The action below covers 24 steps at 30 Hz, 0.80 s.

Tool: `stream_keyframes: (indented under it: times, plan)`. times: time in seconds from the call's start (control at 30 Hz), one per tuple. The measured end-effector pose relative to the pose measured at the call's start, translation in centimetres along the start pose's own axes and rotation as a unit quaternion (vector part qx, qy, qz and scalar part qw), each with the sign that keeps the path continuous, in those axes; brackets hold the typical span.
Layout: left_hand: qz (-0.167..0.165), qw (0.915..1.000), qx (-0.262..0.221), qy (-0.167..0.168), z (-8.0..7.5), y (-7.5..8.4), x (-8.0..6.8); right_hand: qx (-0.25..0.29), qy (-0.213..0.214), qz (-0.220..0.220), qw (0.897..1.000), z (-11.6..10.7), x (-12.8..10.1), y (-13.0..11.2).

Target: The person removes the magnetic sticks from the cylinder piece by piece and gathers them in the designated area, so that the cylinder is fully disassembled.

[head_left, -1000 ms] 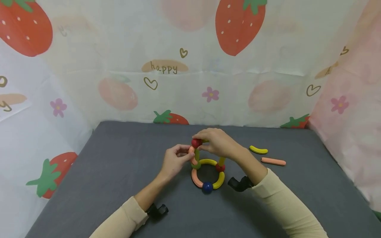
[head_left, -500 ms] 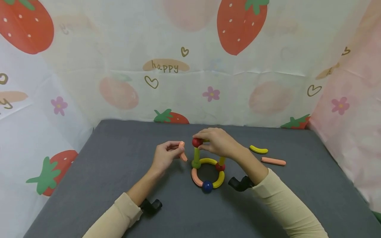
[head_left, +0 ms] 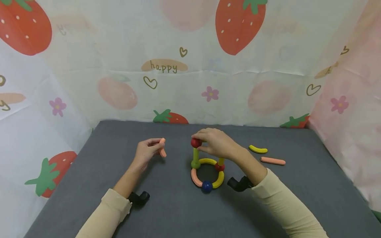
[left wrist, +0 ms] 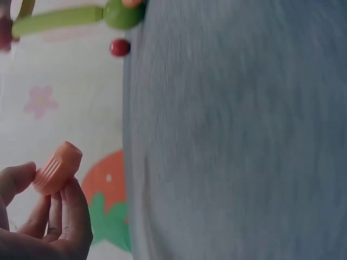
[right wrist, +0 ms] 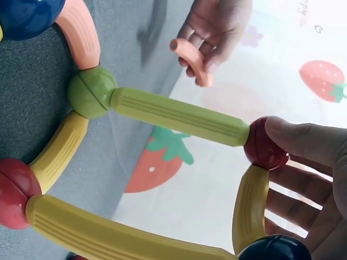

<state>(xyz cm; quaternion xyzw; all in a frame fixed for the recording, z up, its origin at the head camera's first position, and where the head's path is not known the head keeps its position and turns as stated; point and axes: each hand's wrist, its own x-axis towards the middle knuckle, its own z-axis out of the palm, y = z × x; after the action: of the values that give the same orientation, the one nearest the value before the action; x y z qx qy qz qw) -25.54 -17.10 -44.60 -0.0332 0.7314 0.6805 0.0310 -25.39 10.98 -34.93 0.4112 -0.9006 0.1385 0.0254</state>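
My left hand (head_left: 146, 152) pinches a curved salmon-pink rod (head_left: 162, 152) between thumb and fingers, above the table and left of a ball-and-rod construction. In the left wrist view, the rod (left wrist: 58, 169) has a grooved side. My right hand (head_left: 218, 142) grips the upper red ball (right wrist: 265, 143), thumb on its near side. That ball tops an upright green rod (right wrist: 181, 116), which rises from a green ball (right wrist: 92, 92). A curved yellow rod (right wrist: 250, 206) joins it to a dark blue ball (right wrist: 275, 249). The lower ring includes a blue ball (head_left: 207, 186) and a red ball (head_left: 220, 166).
To the right on the grey cloth (head_left: 166, 211) lie a curved yellow rod (head_left: 258, 149) and a straight salmon-pink rod (head_left: 272, 161). A small red ball (left wrist: 120, 47) shows near the cloth's edge in the left wrist view. Strawberry-printed fabric (head_left: 232, 109) stands behind.
The left hand has drawn the curved salmon-pink rod away from the construction, leftward across the table. The right hand stays on the upper red ball, and the construction has kept its place.
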Motion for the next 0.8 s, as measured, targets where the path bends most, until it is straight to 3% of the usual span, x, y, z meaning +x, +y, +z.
stream_keyframes:
  times: [0.47,0.8]
  plan:
    - [-0.045,0.9956,0.076,0.030,-6.5,-0.7,1.0,-0.005,0.008,-0.001,1.000,0.1,-0.2,0.0]
    - [-0.079,0.9797,0.180,0.037,-9.5,-0.8,1.6,0.002,0.005,-0.001,1.000,0.1,-0.2,-0.1]
